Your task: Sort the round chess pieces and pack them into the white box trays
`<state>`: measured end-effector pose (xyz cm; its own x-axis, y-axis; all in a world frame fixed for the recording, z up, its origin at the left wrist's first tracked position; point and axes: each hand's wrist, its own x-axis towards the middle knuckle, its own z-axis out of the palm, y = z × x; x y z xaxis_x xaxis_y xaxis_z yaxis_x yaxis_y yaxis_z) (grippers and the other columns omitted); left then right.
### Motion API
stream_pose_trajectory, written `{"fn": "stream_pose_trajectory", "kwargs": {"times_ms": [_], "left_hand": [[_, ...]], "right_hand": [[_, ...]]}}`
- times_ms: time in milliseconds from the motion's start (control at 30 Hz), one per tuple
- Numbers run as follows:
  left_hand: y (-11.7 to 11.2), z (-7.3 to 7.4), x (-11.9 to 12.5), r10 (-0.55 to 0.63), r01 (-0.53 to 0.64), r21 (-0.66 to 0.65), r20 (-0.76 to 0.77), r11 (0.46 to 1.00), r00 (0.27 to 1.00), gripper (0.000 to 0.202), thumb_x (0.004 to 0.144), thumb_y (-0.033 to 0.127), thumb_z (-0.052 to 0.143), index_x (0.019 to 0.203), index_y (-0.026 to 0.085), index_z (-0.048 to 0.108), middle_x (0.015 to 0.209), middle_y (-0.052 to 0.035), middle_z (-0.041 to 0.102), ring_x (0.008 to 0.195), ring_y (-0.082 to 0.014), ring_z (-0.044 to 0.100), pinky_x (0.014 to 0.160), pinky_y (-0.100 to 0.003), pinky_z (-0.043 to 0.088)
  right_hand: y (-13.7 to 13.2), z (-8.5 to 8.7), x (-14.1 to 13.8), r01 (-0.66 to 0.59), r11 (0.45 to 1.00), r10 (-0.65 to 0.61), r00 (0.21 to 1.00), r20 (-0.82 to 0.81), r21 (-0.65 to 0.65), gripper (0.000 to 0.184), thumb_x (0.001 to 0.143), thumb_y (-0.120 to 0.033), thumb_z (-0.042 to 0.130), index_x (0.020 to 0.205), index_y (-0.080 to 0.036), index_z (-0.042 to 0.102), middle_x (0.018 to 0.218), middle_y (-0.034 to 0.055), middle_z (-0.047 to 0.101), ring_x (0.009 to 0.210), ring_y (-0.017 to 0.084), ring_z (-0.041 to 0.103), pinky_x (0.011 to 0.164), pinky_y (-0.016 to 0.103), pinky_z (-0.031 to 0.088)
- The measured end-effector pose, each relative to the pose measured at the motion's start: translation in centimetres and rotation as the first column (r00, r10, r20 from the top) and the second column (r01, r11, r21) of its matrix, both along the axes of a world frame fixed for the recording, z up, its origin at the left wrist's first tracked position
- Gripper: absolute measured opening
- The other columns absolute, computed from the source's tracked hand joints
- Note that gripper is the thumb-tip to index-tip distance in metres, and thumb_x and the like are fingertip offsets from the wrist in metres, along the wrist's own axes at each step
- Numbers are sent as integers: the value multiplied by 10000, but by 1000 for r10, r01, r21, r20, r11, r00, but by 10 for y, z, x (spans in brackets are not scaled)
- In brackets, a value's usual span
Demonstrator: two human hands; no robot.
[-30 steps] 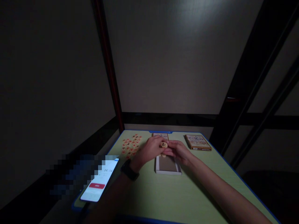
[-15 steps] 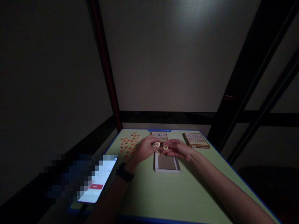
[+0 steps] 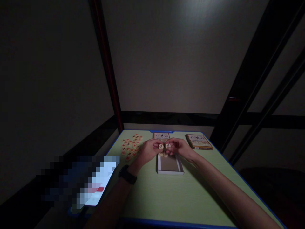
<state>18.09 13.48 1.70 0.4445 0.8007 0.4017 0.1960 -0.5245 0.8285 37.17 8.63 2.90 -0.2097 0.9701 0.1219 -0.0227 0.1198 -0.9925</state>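
1. A grey wall, dimly lit, stood beyond everything at 12 o'clock.
2. Below it spread a pale green table with a blue edge. The directions that follow take the open box as the clock's centre.
3. At 8 o'clock a phone glowed. A red button showed on its screen; much of it was masked by coarse blocks, and its writing could not be read.
4. The open box was a shallow tray with a white rim and brown floor.
5. At 2 o'clock lay a printed box, its pale top bearing dark brush-style characters too small to read.
6. The left hand and right hand met over the box's far end, at 12 o'clock, each pinching a disc.
7. At 10 o'clock a loose pile of discs was marked with red and dark characters.
8. A second printed cover lay at 12 o'clock, similarly lettered, partly behind the hands.
9. A dark wristband circled the left wrist.
10. Smallest, the left disc and right disc stood side by side, dark characters facing the wearer; more discs showed just beneath.
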Motion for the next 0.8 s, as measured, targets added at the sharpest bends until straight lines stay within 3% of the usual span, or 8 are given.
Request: {"fn": "stream_pose_trajectory", "kwargs": {"times_ms": [200,367,600,700,800], "left_hand": [[0,-5,2,-36,40,-134,32,990,999,223,655,63,704,862,145,710,783,-30,728,685,-141,664,604,-205,499],[3,-8,2,-40,47,-154,47,987,998,214,643,75,723,843,152,705,779,-31,731,713,-151,678,617,-208,506],[11,-6,-4,100,-96,-167,13,981,995,254,622,55,728,850,164,708,759,-8,715,652,-134,649,578,-205,480],[9,-4,-2,37,-21,-205,74,978,997,253,618,57,734,845,162,695,760,-7,705,674,-132,649,605,-209,486],[6,-4,1,-74,128,-274,198,953,977,294,598,108,799,853,154,661,795,-22,705,715,-140,661,664,-233,514]], "right_hand": [[3,-5,-2,94,991,-104,989,101,99,459,551,-378,876,886,-159,650,742,-5,659,638,140,607,591,270,496],[-2,-3,-5,93,958,-179,934,311,271,279,738,-336,722,954,-171,658,761,8,674,669,150,597,612,265,466],[-11,3,-4,-14,914,-231,803,549,405,146,873,-244,588,1010,-196,609,830,14,718,737,167,649,687,271,467],[-12,2,-6,3,877,-307,772,557,481,165,933,-294,547,1057,-199,600,891,38,714,782,182,650,703,288,477],[-11,-2,-10,31,783,-424,758,496,622,161,931,-300,580,1049,-202,629,980,74,686,887,205,637,769,319,498]]}}
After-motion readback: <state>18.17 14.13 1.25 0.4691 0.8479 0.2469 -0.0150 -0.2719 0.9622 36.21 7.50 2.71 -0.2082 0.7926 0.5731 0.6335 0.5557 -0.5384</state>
